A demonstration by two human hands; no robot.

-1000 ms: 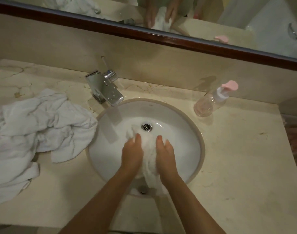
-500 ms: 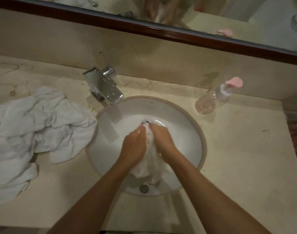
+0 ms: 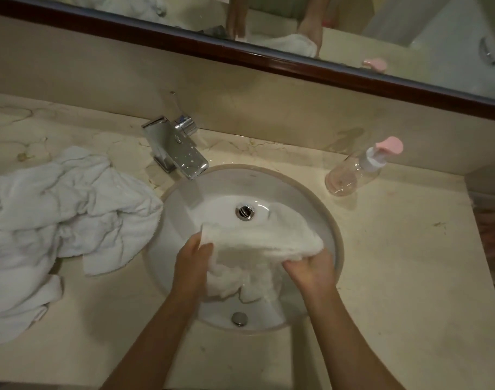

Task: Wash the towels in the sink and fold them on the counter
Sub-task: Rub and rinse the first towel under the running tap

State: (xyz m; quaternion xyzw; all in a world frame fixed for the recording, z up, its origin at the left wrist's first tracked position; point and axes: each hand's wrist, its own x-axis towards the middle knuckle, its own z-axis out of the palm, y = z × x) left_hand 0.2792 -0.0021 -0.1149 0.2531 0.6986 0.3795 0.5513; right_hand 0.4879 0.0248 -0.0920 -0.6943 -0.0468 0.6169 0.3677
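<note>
A wet white towel [image 3: 257, 243] is stretched across the round white sink [image 3: 184, 198], its lower part bunched in the basin. My left hand [image 3: 191, 263] grips the towel's left edge. My right hand [image 3: 311, 266] grips its right edge near the sink's right wall. The drain [image 3: 245, 211] shows just beyond the towel. A heap of crumpled white towels [image 3: 57, 220] lies on the beige stone counter [image 3: 395, 277] left of the sink, one corner at the rim.
A chrome faucet [image 3: 176, 153] stands at the sink's back left. A clear pump bottle with a pink top [image 3: 359, 170] lies at the back right. A mirror with a dark wooden frame [image 3: 269, 56] runs above the backsplash.
My hands were pressed together on the bunched towel in the middle of the sink. They have moved apart, and the towel is now spread out between them.
</note>
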